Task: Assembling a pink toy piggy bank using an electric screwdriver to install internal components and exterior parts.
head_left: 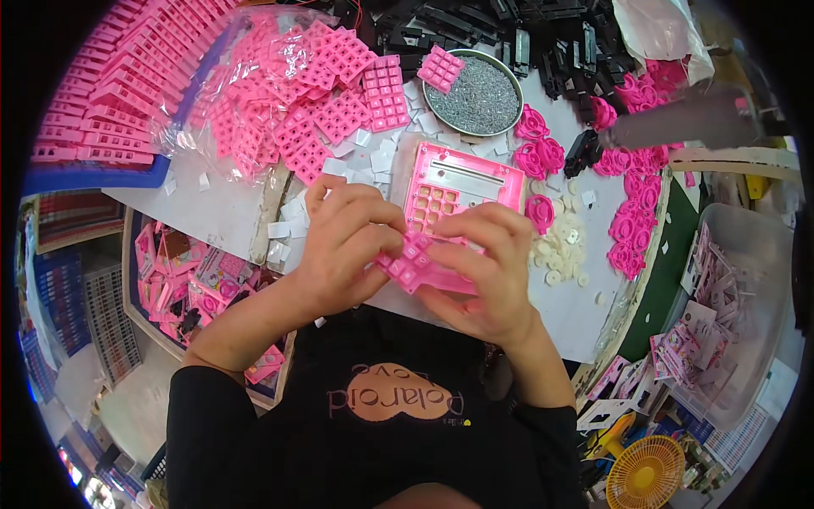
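Note:
My left hand (348, 242) pinches a small pink keypad (409, 270) with several raised square keys. The fingers of my right hand (487, 271) close on the same keypad from the other side, with the thumb low at its near edge. Right behind and partly under my hands lies a pink plastic casing (512, 188), with rows of square holes on its left and a long slotted strip near its far end. The right fingers cover its near part, so I cannot tell how the keypad meets it there.
Loose pink keypads (339, 114) spill from a clear bag at the left. A round tin of small metal screws (471, 97) stands behind the casing. White squares (288, 219), pale round discs (560, 246), pink ring parts (627, 225) and black parts (441, 25) surround the work.

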`<state>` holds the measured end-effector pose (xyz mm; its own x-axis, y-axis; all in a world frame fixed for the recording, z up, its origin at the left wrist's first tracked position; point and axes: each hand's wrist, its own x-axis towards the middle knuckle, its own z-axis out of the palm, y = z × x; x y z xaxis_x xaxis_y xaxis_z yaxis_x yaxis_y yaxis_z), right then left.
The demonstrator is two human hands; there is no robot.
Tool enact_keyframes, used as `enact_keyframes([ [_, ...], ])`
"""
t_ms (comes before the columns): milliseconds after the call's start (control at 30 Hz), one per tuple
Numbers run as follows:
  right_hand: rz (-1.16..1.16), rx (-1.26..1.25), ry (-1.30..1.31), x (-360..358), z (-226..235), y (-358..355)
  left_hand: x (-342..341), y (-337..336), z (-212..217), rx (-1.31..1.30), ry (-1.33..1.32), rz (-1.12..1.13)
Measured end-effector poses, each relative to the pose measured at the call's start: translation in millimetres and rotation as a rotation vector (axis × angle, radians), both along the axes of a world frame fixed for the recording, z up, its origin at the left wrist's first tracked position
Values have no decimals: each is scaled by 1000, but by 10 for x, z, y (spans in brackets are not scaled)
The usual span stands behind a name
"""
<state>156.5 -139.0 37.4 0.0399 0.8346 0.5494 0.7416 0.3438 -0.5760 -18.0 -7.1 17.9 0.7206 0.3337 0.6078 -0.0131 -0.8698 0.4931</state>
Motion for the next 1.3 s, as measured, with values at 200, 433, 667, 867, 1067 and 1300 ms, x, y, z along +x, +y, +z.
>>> enact_keyframes([
  [200,218,-224,30,38,27,-85,-186,-183,-72,-602,71,-184],
  [433,112,-512,154,-100,254,-110,-245,-365,27,-655,272,-158],
  [667,-112,-712,484,213,-137,173,-237,75,147,-678,125,32],
  [867,-212,-665,96,211,-133,313,-279,242,141,-698,151,76],
  [1067,27,-385,-267,259,-180,200,-244,393,191,-599,170,108],
  [1300,186,-572,-437,108,-90,-67,-65,638,380,-460,246,50],
])
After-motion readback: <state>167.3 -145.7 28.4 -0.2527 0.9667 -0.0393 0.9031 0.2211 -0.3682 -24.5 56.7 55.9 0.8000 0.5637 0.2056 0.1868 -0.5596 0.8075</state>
